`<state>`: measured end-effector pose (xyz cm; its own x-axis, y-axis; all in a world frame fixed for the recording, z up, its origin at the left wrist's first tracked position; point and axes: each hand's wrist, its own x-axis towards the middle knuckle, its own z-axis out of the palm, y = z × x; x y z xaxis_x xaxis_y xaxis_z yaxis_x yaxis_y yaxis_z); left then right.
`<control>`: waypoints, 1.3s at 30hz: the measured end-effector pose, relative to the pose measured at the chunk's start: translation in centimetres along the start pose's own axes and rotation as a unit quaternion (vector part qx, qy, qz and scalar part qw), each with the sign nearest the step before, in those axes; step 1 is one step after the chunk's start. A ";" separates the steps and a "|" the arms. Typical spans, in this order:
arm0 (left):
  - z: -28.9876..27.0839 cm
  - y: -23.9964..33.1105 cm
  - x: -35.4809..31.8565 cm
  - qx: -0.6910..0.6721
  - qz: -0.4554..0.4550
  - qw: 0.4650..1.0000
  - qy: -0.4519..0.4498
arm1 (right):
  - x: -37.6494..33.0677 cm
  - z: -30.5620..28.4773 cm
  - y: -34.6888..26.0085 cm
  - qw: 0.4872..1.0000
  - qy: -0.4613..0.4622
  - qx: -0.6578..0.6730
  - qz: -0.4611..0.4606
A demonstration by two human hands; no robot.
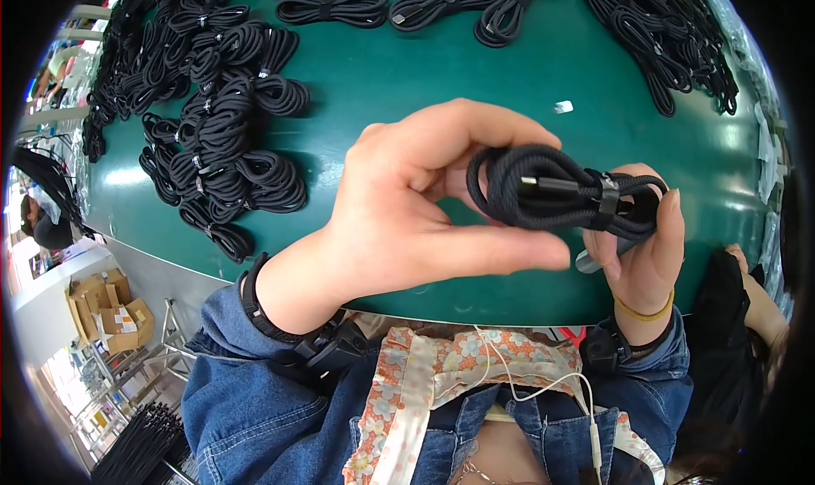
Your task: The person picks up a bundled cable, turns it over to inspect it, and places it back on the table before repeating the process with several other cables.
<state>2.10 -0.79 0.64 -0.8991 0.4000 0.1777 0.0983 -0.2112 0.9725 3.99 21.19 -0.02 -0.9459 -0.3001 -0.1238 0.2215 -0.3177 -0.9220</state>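
Observation:
A coiled black braided cable [539, 167] is held between my hands above the table, with a metal-tipped plug lying along its loops. A black strap [608, 203] wraps round its right part. My left hand [424, 196] curves round the left end, fingers above and behind, thumb along the underside. My right hand [649, 243] grips the strapped right end, its fingers partly hidden by the coil. A greyish object [590, 261] shows below the right fingers; its kind is unclear.
Bundled black cables [221, 137] are heaped along the left of the green table [382, 78]. More bundles [335, 8] lie at the far edge and a pile [658, 39] at the far right. A small white piece [564, 106] lies beyond my hands. Cardboard boxes [110, 311] stand at lower left.

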 end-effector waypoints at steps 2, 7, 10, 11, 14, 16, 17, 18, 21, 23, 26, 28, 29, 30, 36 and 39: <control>-0.9 -0.4 0.1 -0.045 0.032 0.998 -0.024 | 0.1 -0.1 -0.2 1.000 -0.001 -0.003 -0.012; -3.0 -0.8 2.0 -0.055 0.013 0.989 0.139 | 0.0 0.1 -1.3 0.974 -0.077 -0.211 -0.022; -3.1 -1.0 2.6 0.023 0.018 0.973 0.230 | 0.6 0.0 -1.1 0.929 -0.163 -0.333 0.014; -3.1 -1.5 2.6 0.022 0.016 0.975 0.220 | 1.0 -0.2 -1.4 0.966 -0.080 -0.245 0.025; -2.7 -1.9 2.5 0.048 0.039 0.977 0.205 | 1.6 -0.9 -2.4 0.994 0.094 -0.055 0.028; -2.3 -1.9 2.2 0.074 0.065 0.975 0.200 | 2.6 -1.9 -3.3 0.957 0.240 0.115 -0.117; -2.3 -2.5 2.0 0.115 0.077 0.971 0.195 | 2.8 -2.7 -2.8 0.953 0.246 0.112 -0.135; -2.4 -2.8 1.9 0.160 0.090 0.964 0.192 | 3.3 -3.6 -1.8 0.949 0.270 0.047 -0.156; -1.5 -0.5 1.7 0.245 0.136 0.948 0.153 | 4.0 -5.5 0.9 0.934 0.285 -0.094 -0.192; -1.3 1.3 0.9 0.328 0.169 0.923 0.111 | 4.1 -5.8 1.7 0.929 0.262 -0.170 -0.199; -2.0 3.7 -0.8 0.400 0.216 0.885 0.103 | 4.1 -5.5 2.5 0.924 0.213 -0.280 -0.152; -3.5 5.3 -3.5 0.448 0.222 0.858 0.118 | 3.6 -5.5 2.0 0.907 0.205 -0.322 -0.176; -4.8 5.5 -5.2 0.485 0.222 0.834 0.145 | 3.4 -4.9 1.4 0.896 0.207 -0.349 -0.178; -6.0 5.6 -7.1 0.522 0.218 0.807 0.171 | 3.2 -4.3 1.2 0.885 0.208 -0.375 -0.180; -9.6 3.6 -15.9 0.628 0.052 0.706 0.323 | 4.1 -4.7 2.4 0.859 0.212 -0.420 -0.200; -10.2 2.8 -18.2 0.682 -0.089 0.668 0.286 | 3.9 -4.0 2.1 0.854 0.212 -0.439 -0.183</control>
<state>14.34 -17.75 -1.44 -0.9259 -0.1783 0.3331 -0.0861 0.9580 0.2734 -0.22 22.91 -3.85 -0.9554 0.0867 0.2822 -0.1952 0.5318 -0.8241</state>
